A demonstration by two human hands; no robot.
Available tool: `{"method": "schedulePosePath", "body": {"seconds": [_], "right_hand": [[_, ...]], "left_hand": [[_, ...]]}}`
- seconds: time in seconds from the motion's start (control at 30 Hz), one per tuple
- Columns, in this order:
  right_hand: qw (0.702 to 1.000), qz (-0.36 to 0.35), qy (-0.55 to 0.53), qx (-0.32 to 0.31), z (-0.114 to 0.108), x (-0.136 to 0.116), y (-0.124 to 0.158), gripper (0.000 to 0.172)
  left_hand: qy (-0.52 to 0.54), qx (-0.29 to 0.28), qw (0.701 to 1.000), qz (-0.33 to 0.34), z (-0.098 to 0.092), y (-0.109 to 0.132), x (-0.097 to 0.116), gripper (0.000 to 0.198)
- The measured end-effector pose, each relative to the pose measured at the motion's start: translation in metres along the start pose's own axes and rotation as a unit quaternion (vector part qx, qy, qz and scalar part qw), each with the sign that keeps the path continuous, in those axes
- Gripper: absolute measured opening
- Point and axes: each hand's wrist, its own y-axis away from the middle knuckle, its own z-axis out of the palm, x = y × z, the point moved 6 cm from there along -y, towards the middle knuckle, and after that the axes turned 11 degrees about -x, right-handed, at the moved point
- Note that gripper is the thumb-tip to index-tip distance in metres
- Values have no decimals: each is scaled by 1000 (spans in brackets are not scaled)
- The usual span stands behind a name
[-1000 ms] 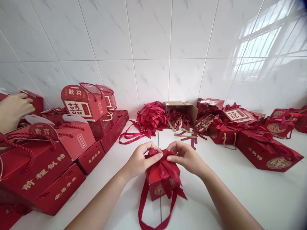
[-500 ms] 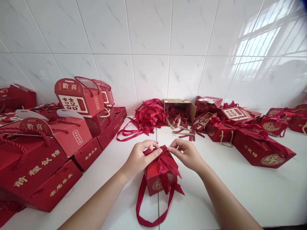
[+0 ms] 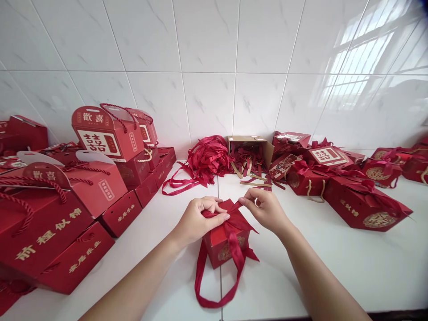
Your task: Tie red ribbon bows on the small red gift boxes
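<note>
A small red gift box point(image 3: 219, 249) with a gold round emblem stands in front of me on the white table. Dark red ribbon point(image 3: 237, 254) is tied or crossed over its top, and one long loop hangs down onto the tabletop. My left hand point(image 3: 202, 220) is closed on the ribbon at the top of the box, its thumb lying near the knot. My right hand point(image 3: 262, 207) pinches a ribbon part between thumb and fingertips at the box's upper right and holds it taut. Whether the pinched part is a loop or an end I cannot tell.
Stacked red boxes with rope handles point(image 3: 107, 133) fill the left side. At the wall lie a heap of red ribbon point(image 3: 209, 158) and a cardboard carton point(image 3: 267, 151) spilling short strips. Ribboned red boxes point(image 3: 364, 205) crowd the right. Behind is a tiled wall point(image 3: 210, 40).
My right hand has moved up and slightly right, drawing the ribbon out from the knot. The left thumb has shifted a little right and down over the box, which has turned slightly.
</note>
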Motion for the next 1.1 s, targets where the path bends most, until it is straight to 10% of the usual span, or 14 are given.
{"method": "schedulePosePath", "body": {"seconds": [0.4,0.8,1.1], "right_hand": [[995,-18,-94,-14,11,7,-3,26],[988,-27,-141,48,6,8,-3,27],[957,26,-280,71,5,18,-3,31]], "left_hand": [[2,-62,998,0,-12,1,14,23],[40,61,997,-28,-4,5,5,49],[75,41,996,-27,-8,-1,-1,29]]}}
